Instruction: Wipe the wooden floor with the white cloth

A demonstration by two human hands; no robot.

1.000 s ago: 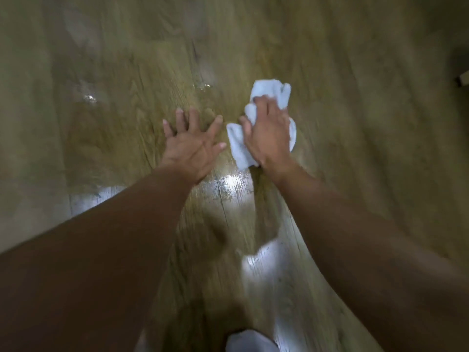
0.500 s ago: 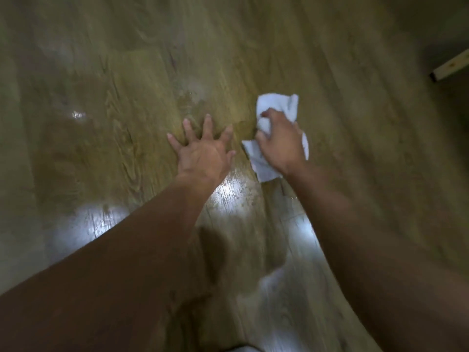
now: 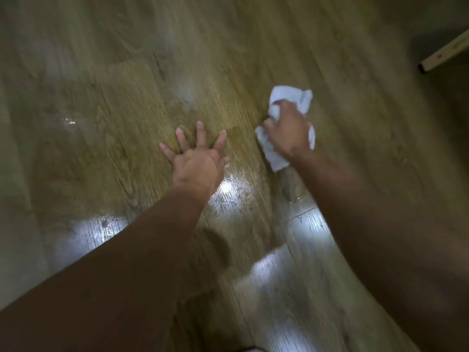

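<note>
Pressing white cloth (image 3: 291, 97) onto wooden floor (image 3: 127, 110).

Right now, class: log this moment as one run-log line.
phase: wiping | right hand: gripping bunched white cloth on wooden floor | left hand: flat, fingers spread, bracing | wet sheen near hands

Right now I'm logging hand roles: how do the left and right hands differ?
The left hand lies flat, fingers spread, empty; the right hand is curled around the white cloth. The left presses bare wooden floor; the right presses through the cloth. Both are down at the floor, arms extended.
</note>
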